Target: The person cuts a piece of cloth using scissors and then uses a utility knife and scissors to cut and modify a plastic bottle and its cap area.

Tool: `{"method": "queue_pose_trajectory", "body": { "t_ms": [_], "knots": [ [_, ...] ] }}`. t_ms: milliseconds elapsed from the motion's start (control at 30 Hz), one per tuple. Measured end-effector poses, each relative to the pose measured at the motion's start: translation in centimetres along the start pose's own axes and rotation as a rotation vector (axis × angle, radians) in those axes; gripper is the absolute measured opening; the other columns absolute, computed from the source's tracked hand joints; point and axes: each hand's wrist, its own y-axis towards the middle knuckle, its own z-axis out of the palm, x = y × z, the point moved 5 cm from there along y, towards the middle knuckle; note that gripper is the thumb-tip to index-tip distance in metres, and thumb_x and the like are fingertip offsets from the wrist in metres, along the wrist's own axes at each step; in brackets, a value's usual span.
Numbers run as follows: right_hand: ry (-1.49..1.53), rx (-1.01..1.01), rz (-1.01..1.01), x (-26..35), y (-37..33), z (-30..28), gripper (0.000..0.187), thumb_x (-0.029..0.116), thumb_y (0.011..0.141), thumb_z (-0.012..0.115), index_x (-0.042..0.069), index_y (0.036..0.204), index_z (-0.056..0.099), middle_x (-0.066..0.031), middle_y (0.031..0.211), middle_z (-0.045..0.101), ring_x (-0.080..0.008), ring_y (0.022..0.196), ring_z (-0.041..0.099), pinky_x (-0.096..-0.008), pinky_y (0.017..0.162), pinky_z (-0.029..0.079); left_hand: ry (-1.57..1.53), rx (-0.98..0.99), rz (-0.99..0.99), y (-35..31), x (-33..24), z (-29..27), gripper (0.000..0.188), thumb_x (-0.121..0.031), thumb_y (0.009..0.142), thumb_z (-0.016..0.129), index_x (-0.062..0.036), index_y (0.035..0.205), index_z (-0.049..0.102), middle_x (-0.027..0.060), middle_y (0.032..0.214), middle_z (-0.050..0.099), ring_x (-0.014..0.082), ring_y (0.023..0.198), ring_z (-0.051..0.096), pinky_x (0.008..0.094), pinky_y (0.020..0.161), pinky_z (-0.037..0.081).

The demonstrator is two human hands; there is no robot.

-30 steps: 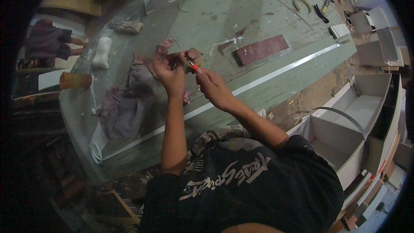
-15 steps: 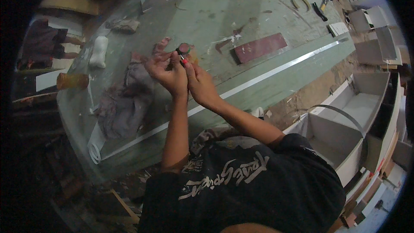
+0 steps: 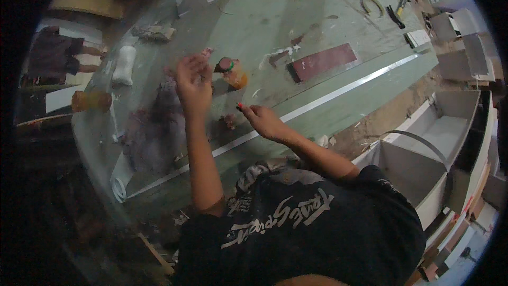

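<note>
Beside the left hand (image 3: 193, 78), grip unclear, sits a reddish-lidded orange jar (image 3: 234, 76); right hand (image 3: 262, 120) clasps something red (image 3: 239, 105).

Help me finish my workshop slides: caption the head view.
Over a green worktable, the right hand holds a small red object while the left hand hovers beside an orange-tinted jar.

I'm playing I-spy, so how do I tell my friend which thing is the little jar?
Find the big greenish table. On it, look between the person's left hand and the flat dark red block. The jar there has a round reddish top with a green rim and orange only low down, unlike the orange-all-over container by the table's left edge.
</note>
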Motion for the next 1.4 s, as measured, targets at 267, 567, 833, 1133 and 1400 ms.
{"method": "queue_pose_trajectory", "body": {
  "t_ms": [267, 567, 833, 1133, 1400],
  "knots": [
    [0.074, -0.047, -0.019, -2.6, -4.9, -1.9, 0.057, 0.051, 0.101, 0.039, -0.002, 0.089, 0.056, -0.0103, 0.07, 0.053, -0.0201, 0.068, 0.051, -0.0365, 0.066, 0.043, -0.194, -0.054, -0.146, -2.2, 3.3, 0.9, 0.035, -0.004, 0.085, 0.072, -0.0028, 0.115, 0.056, 0.0072, 0.105, 0.066, 0.0144, 0.092, 0.063, 0.0274, 0.08, 0.05],
    [0.278, -0.202, -0.225, 2.7, -6.6, -2.1, 0.045, 0.042, 0.103, 0.041, 0.002, 0.087, 0.052, -0.0029, 0.067, 0.042, -0.0126, 0.064, 0.039, -0.0307, 0.058, 0.036, -0.107, -0.115, -0.039, -2.2, 1.1, 0.6, 0.036, -0.005, 0.084, 0.073, -0.0028, 0.115, 0.054, 0.0048, 0.095, 0.067, 0.0109, 0.083, 0.062, 0.0237, 0.069, 0.05],
    [0.28, -0.183, -0.277, 6.2, -2.0, -1.2, 0.041, 0.041, 0.103, 0.041, 0.005, 0.087, 0.051, 0.0041, 0.069, 0.041, -0.0069, 0.062, 0.038, -0.026, 0.055, 0.034, -0.072, -0.124, -0.167, -3.5, 0.2, 0.5, 0.035, -0.001, 0.083, 0.069, -0.001, 0.114, 0.052, 0.0084, 0.093, 0.065, 0.015, 0.085, 0.062, 0.0268, 0.077, 0.049],
    [0.203, -0.152, -0.295, 5.4, -0.4, -1.7, 0.055, 0.047, 0.101, 0.042, -0.005, 0.09, 0.058, -0.0197, 0.073, 0.058, -0.0282, 0.07, 0.056, -0.0407, 0.066, 0.044, -0.005, -0.17, -0.025, -3.6, -1.5, 0.3, 0.033, 0.004, 0.079, 0.069, 0.0014, 0.109, 0.053, 0.0105, 0.096, 0.066, 0.0154, 0.08, 0.065, 0.0287, 0.073, 0.051],
    [0.192, -0.111, -0.339, 5.8, -0.1, -2.3, 0.056, 0.047, 0.101, 0.042, -0.006, 0.093, 0.06, -0.0175, 0.068, 0.057, -0.0241, 0.065, 0.055, -0.0417, 0.064, 0.044, 0.073, -0.133, -0.004, -3.5, -0.7, 0.1, 0.037, 0.003, 0.08, 0.07, 0.0014, 0.112, 0.052, 0.0115, 0.102, 0.066, 0.0166, 0.083, 0.066, 0.0296, 0.076, 0.052]
  ]
}}
